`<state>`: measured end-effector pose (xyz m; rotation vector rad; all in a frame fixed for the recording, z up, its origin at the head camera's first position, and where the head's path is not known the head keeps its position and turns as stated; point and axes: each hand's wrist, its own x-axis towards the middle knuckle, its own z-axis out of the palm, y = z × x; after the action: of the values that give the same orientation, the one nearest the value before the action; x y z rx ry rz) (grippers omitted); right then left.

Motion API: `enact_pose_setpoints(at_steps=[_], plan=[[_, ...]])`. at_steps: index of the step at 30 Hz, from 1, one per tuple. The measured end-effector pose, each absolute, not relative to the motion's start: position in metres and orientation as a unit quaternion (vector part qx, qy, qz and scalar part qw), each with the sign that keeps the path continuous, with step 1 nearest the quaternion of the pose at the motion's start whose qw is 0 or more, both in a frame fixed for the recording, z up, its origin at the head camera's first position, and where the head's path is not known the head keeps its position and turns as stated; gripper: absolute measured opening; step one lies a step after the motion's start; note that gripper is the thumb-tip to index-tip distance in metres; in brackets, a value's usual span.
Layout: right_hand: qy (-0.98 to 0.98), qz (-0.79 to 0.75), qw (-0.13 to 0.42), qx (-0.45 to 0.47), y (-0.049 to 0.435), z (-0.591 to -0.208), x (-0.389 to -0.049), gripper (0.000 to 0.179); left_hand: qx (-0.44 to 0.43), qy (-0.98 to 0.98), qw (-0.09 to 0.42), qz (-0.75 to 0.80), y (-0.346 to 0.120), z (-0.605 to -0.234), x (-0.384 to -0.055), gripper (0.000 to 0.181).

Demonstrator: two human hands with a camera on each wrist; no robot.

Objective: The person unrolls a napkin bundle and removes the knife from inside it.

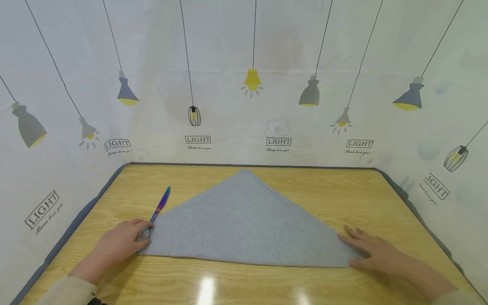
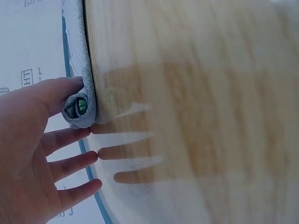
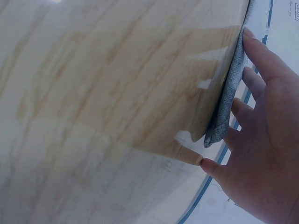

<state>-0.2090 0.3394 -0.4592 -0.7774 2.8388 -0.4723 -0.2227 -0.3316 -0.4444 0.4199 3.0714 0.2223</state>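
A grey cloth napkin [image 1: 244, 224] lies folded into a triangle, its long edge toward me and its peak at the far side. At its left corner, a knife [image 1: 164, 199] with a rainbow-coloured blade points away from me, its handle wrapped in the cloth. In the left wrist view the rolled corner [image 2: 86, 119] shows in end view, with the green-tinted knife handle [image 2: 82, 106] inside. My left hand [image 1: 121, 242] holds this roll between thumb and index finger, other fingers spread. My right hand [image 1: 381, 255] rests on the right corner with fairly straight, spread fingers.
The wooden table [image 1: 171, 284] is glossy and has a dark blue edge [image 1: 244, 164]. A white curtain [image 1: 228, 42] printed with hanging lamps surrounds its back and sides.
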Motion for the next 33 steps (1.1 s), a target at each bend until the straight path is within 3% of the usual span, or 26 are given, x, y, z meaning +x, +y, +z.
enact_pose_setpoints(at_steps=[12,33], plan=[[0.951,-0.16,0.082,-0.252,0.3404,-0.4592,-0.2084,0.071,0.139,0.988,0.004,0.069,-0.3315,-0.4436,-0.221,0.039],[0.95,-0.167,0.08,-0.251,0.3413,-0.4598,-0.208,0.07,0.138,0.987,0.032,0.07,-0.3348,-0.4395,-0.2225,0.035]])
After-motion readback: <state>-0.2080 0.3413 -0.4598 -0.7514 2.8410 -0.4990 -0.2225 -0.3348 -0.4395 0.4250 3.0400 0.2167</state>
